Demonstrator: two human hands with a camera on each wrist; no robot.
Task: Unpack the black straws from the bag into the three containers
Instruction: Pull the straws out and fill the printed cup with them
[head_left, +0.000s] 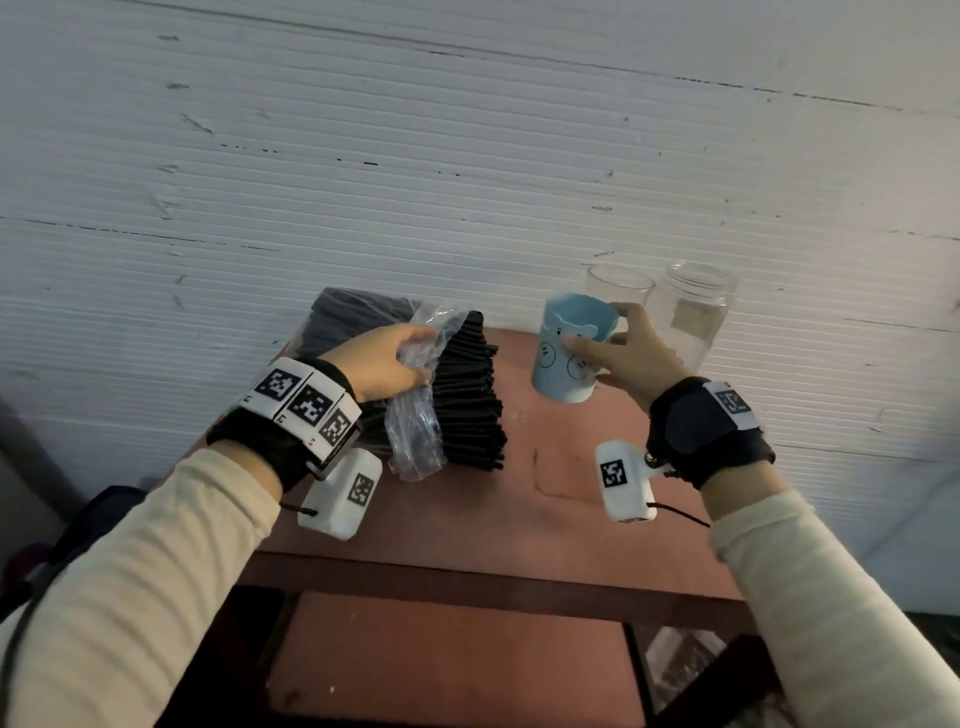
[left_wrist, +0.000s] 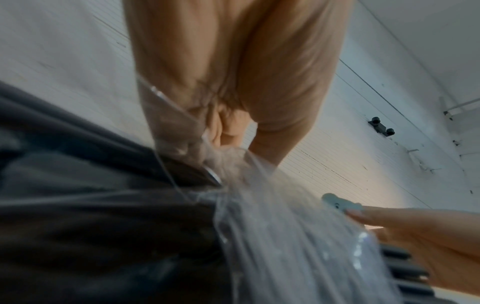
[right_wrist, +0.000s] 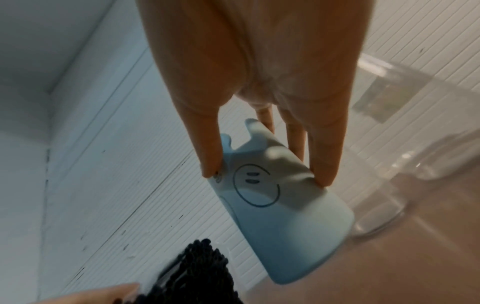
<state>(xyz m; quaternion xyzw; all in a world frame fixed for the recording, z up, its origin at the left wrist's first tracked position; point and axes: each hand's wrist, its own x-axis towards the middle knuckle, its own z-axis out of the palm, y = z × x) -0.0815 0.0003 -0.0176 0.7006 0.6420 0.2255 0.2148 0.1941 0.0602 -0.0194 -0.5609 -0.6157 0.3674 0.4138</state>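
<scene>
A thick bundle of black straws (head_left: 470, 400) lies on the red-brown table (head_left: 561, 478), half out of a clear plastic bag (head_left: 415, 415). My left hand (head_left: 387, 366) grips the crumpled bag mouth (left_wrist: 233, 164) beside the straw ends. My right hand (head_left: 621, 353) holds a light blue cup (head_left: 569, 348) with a cartoon face, thumb and fingers pinching its sides (right_wrist: 272, 185); the cup is tilted with its base near the table. Behind it stand a clear glass (head_left: 618, 286) and a clear jar (head_left: 693, 306). Straw ends (right_wrist: 197, 273) show at the bottom of the right wrist view.
A white ribbed wall (head_left: 467, 182) rises right behind the table. The table's front edge (head_left: 467, 577) has a lower shelf beneath it. A dark bag or chair (head_left: 93, 519) sits at the left, off the table.
</scene>
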